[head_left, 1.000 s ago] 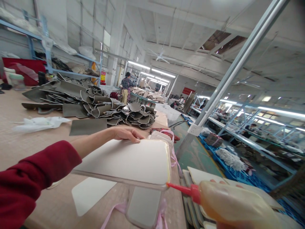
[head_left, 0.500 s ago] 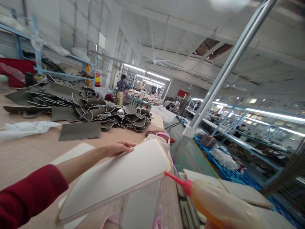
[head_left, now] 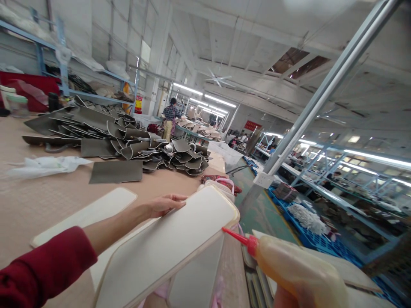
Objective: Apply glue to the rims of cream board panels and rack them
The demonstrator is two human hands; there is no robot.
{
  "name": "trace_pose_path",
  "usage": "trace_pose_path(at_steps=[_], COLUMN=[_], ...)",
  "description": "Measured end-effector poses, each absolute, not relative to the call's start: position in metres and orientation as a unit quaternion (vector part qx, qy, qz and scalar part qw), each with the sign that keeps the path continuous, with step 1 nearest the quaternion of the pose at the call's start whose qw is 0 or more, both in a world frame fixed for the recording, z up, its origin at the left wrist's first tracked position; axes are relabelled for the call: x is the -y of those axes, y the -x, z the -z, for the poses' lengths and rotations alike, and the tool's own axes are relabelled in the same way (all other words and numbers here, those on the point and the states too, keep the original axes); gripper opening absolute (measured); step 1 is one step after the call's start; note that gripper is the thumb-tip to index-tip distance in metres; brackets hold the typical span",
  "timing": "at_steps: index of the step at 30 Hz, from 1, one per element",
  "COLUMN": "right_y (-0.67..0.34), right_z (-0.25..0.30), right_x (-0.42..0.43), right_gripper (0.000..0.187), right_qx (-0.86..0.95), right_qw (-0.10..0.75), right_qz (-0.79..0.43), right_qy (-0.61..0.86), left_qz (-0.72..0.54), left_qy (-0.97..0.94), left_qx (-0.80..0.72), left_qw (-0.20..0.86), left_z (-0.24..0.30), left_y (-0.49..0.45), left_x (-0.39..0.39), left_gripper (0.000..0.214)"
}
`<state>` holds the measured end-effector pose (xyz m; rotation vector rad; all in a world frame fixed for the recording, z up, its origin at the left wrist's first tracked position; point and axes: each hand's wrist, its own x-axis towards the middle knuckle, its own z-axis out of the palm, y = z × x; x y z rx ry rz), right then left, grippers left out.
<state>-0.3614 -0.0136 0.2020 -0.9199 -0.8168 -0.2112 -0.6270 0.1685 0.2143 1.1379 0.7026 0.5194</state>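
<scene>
My left hand is closed on the far long edge of a white panel with rounded corners, thumb on top and fingers underneath. The panel is tilted up above the table's edge, a yellowish line running round its right end. At the lower right my right hand, mostly hidden, grips a squeeze glue bottle holding amber liquid. Its red nozzle tip touches or nearly touches the panel's near edge; I cannot tell which. Another white panel lies on the table to the left, and one more shows below.
A heap of grey-green pieces covers the back of the table, near a white plastic bag. At right, stacked panels stand below a slanting metal post. A person in a checked shirt stands further off.
The nozzle tip has shifted back from the panel's right corner along its near edge. The panel has moved slightly right and down, and the view has swung a little left.
</scene>
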Motion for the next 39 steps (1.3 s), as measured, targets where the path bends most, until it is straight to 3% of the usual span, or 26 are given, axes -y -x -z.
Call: trace_pose_path(at_steps=[4,9,20,39], right_y=[0.375,0.376,0.397,0.427], right_z=[-0.207,-0.2,-0.201,-0.206], right_x=[0.011,0.006,0.0,0.0], right_gripper=[0.036,0.05,0.047,0.046], right_qx=[0.376,0.388,0.454,0.452], right_qw=[0.816,0.784,0.699,0.707], right_qz=[0.09,0.107,0.121,0.084], right_qy=[0.429,0.473,0.539,0.537], left_qz=[-0.248,-0.259,-0.28,-0.304], left_qy=[-0.512,-0.502,-0.477,-0.463], left_qx=[-0.321,-0.33,-0.331,-0.324], left_qw=[0.757,0.757,0.765,0.767], left_z=[-0.21,-0.206,-0.206,-0.205], left_y=[0.629,0.632,0.637,0.645], left_x=[-0.169,-0.171,-0.174,-0.192], left_gripper=[0.073,0.073,0.069,0.046])
